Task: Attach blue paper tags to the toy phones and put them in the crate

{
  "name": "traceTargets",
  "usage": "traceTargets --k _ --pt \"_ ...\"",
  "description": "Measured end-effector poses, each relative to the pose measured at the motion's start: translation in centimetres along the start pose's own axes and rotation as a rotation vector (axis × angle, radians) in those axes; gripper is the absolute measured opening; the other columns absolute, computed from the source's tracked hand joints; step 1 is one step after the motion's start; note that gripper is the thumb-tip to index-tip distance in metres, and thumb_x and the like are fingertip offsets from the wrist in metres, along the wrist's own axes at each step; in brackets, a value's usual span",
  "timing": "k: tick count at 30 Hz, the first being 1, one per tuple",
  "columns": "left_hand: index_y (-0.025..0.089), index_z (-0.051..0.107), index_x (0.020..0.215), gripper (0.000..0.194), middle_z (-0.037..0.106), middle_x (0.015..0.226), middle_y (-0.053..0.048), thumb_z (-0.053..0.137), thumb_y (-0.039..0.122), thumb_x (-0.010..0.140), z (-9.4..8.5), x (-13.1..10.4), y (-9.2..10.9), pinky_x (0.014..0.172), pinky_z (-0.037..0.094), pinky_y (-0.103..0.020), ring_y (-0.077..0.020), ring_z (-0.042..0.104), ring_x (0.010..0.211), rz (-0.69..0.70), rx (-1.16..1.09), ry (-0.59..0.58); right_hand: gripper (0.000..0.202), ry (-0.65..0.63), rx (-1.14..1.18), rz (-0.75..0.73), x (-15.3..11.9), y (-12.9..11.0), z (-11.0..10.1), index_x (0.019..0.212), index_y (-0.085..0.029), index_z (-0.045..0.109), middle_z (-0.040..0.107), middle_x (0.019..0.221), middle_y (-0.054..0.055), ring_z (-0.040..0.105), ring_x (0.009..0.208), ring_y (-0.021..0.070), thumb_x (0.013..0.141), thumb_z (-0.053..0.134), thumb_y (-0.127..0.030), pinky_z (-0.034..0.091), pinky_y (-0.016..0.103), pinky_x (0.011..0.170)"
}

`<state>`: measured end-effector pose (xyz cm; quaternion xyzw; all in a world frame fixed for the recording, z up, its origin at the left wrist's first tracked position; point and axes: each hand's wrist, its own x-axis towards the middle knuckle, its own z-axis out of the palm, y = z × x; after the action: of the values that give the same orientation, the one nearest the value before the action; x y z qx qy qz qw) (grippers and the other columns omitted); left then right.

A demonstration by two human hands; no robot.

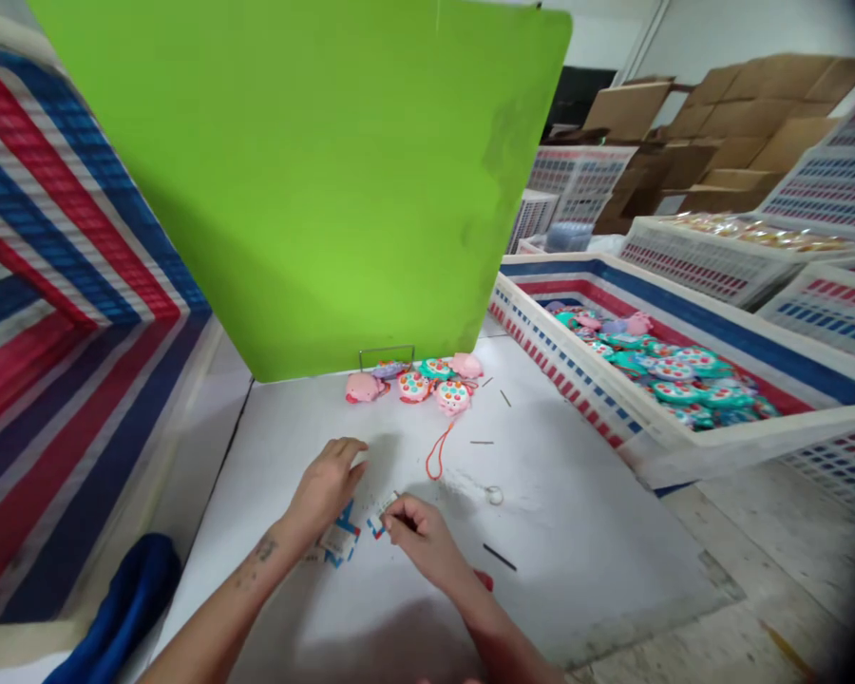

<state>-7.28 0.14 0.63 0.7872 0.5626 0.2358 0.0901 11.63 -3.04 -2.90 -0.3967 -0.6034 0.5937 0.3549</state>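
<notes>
My left hand hovers over the white tabletop, its fingers stretched forward, the thumb apart and nothing visible in them. Beneath it lies a white, blue and red printed label. My right hand is closed in a pinch at a smaller blue, white and red printed piece; what the fingertips hold is too small to make out. Farther back lie several pink and teal toys with coloured dots, among them a pink one with a red cord loop. A red object is partly hidden behind my right wrist.
A green panel stands at the table's back, with a wire bracket at its foot. Thin rods, a metal ring and a dark stick lie right. A crate of toys stands right; a striped-lined bin stands left.
</notes>
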Motion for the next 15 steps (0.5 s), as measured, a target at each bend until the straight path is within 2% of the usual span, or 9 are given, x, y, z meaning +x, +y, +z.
traceTargets --k 2,4,6,8,11,15 --pt "0.018 0.052 0.118 0.034 0.056 0.122 -0.011 0.044 0.015 0.086 0.7 3.4 -2.4 0.097 0.039 -0.041 -0.0244 0.047 0.115 0.03 0.114 -0.013 0.011 0.006 0.032 0.019 0.3 0.9 0.0 0.069 -0.017 0.055 0.047 0.059 -0.004 0.039 0.054 0.0089 0.078 0.052 -0.023 0.031 0.021 0.053" --pt "0.018 0.046 0.127 0.047 0.046 0.136 -0.011 0.044 0.008 0.081 1.5 7.0 -4.5 0.104 0.032 -0.043 -0.0257 0.037 0.127 -0.005 0.189 -0.085 0.011 0.004 0.051 0.022 0.5 1.7 0.1 0.069 -0.017 0.055 0.047 0.058 -0.004 0.039 0.054 0.0089 0.077 0.052 -0.023 0.031 0.021 0.053" --pt "0.018 0.042 0.131 0.055 0.04 0.141 -0.01 0.044 0.005 0.078 2.3 10.1 -6.0 0.106 0.028 -0.042 -0.0253 0.029 0.132 -0.027 0.202 -0.091 0.01 -0.001 0.052 0.017 0.5 2.3 0.1 0.07 -0.016 0.056 0.048 0.059 -0.004 0.04 0.054 0.009 0.077 0.052 -0.022 0.031 0.021 0.053" --pt "0.017 0.04 0.133 0.057 0.041 0.14 -0.011 0.046 0.006 0.078 3.1 12.2 -6.8 0.105 0.03 -0.04 -0.0247 0.029 0.132 -0.053 0.196 -0.083 0.009 0.01 0.028 0.0 0.4 2.8 0.3 0.07 -0.016 0.057 0.049 0.06 -0.003 0.042 0.056 0.0094 0.076 0.052 -0.021 0.032 0.021 0.054" --pt "0.016 0.042 0.129 0.049 0.047 0.132 -0.014 0.042 0.008 0.081 4.1 12.9 -6.7 0.097 0.037 -0.038 -0.0242 0.037 0.125 -0.111 0.171 -0.056 0.009 0.045 -0.029 -0.032 0.5 3.5 0.7 0.07 -0.017 0.058 0.051 0.061 -0.002 0.044 0.057 0.0103 0.075 0.053 -0.021 0.033 0.021 0.055" --pt "0.017 0.051 0.121 0.042 0.054 0.121 -0.015 0.038 0.007 0.082 4.8 10.4 -5.0 0.092 0.039 -0.042 -0.0265 0.044 0.115 -0.142 0.09 -0.014 0.01 0.133 -0.125 -0.1 1.1 4.4 1.1 0.068 -0.017 0.059 0.051 0.057 -0.003 0.045 0.054 0.0113 0.075 0.052 -0.019 0.033 0.022 0.053"
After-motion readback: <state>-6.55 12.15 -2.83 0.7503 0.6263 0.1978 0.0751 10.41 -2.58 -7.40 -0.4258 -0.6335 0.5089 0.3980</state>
